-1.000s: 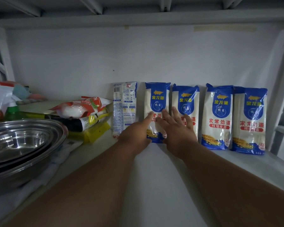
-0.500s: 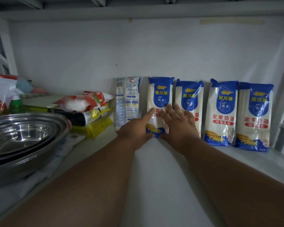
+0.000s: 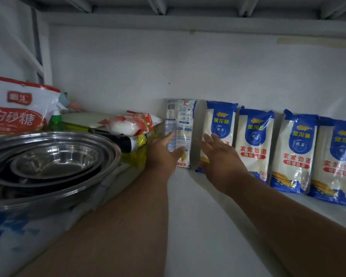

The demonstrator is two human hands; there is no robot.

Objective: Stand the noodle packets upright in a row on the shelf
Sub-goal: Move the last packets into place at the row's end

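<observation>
Several blue-and-white noodle packets stand upright in a row against the white back wall of the shelf (image 3: pixel 198 206). The leftmost packet (image 3: pixel 180 124) shows its printed back. To its right stand the second packet (image 3: pixel 220 120), a third (image 3: pixel 255 140), a fourth (image 3: pixel 296 148) and a fifth (image 3: pixel 336 160). My left hand (image 3: pixel 164 150) has its forefinger and thumb on either side of the leftmost packet's lower part. My right hand (image 3: pixel 218 154) is spread open with straight fingers in front of the second packet's lower half.
Nested steel bowls (image 3: pixel 48 162) fill the left foreground. Behind them are a white sugar bag (image 3: pixel 18 108), a green bottle (image 3: pixel 55 120), a red-and-white bag (image 3: pixel 132 124) and yellow packaging (image 3: pixel 136 156). A shelf frame runs overhead.
My left hand has moved left from the second packet to the leftmost one. My right hand has shifted left and spread. The view has shifted, so the row sits further right.
</observation>
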